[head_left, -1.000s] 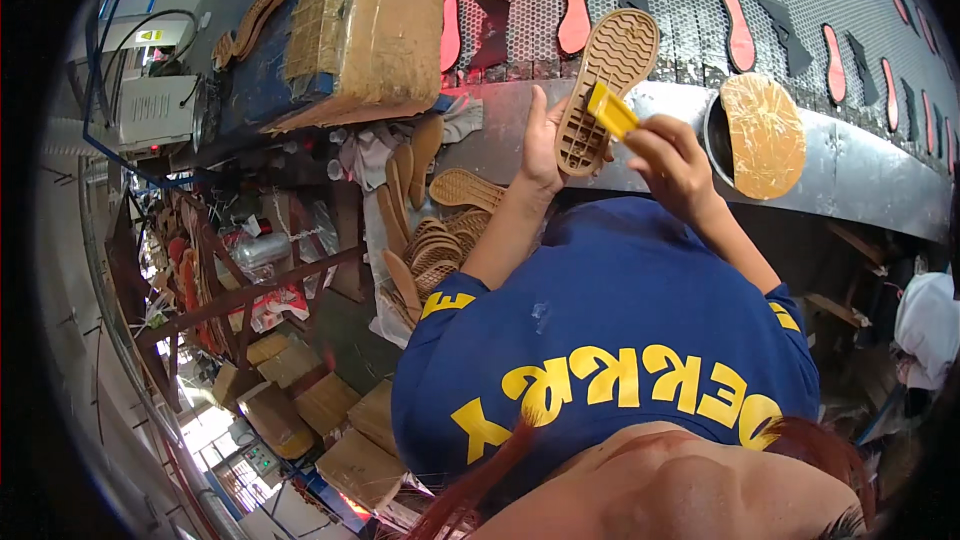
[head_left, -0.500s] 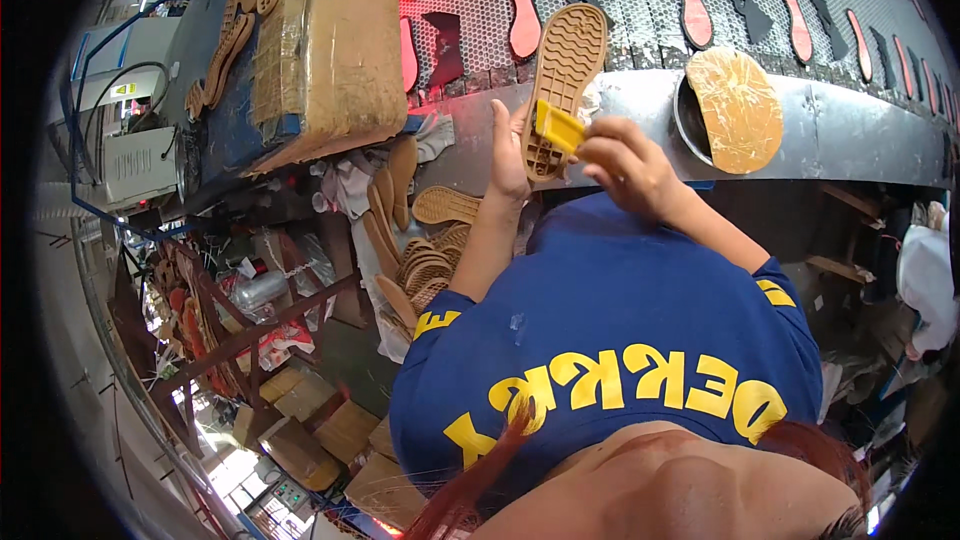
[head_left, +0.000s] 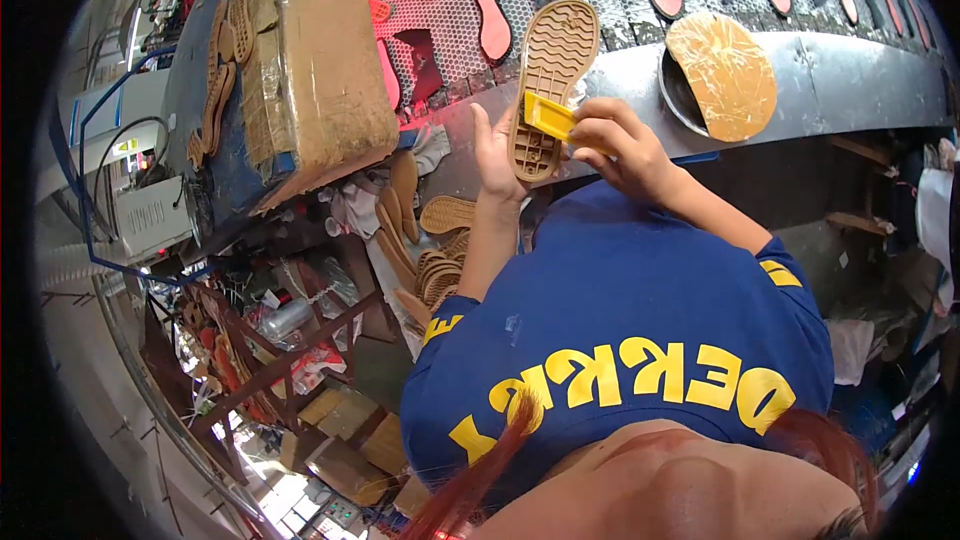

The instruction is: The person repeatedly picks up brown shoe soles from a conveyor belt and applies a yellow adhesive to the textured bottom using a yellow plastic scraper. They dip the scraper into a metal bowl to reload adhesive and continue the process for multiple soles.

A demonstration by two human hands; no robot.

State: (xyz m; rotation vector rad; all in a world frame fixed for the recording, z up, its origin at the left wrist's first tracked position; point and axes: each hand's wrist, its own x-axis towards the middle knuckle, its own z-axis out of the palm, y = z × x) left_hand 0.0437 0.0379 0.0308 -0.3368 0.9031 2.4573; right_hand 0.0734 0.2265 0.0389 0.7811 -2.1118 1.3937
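Head view: left hand (head_left: pixel 497 155) grasps a tan shoe sole (head_left: pixel 552 80), tread up, held above the near edge of the metal worktop (head_left: pixel 860 70). Right hand (head_left: pixel 615 145) fingers pinch a yellow scraper (head_left: pixel 549 116) against the sole's heel end. Round glue pot (head_left: pixel 722 75) sits just right. Cardboard box (head_left: pixel 315 50) lies left.

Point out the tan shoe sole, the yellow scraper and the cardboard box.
tan shoe sole (head_left: pixel 557 55), head view, ribbed forefoot tread.
yellow scraper (head_left: pixel 547 116), head view, flat blade.
cardboard box (head_left: pixel 325 50), head view, top face.
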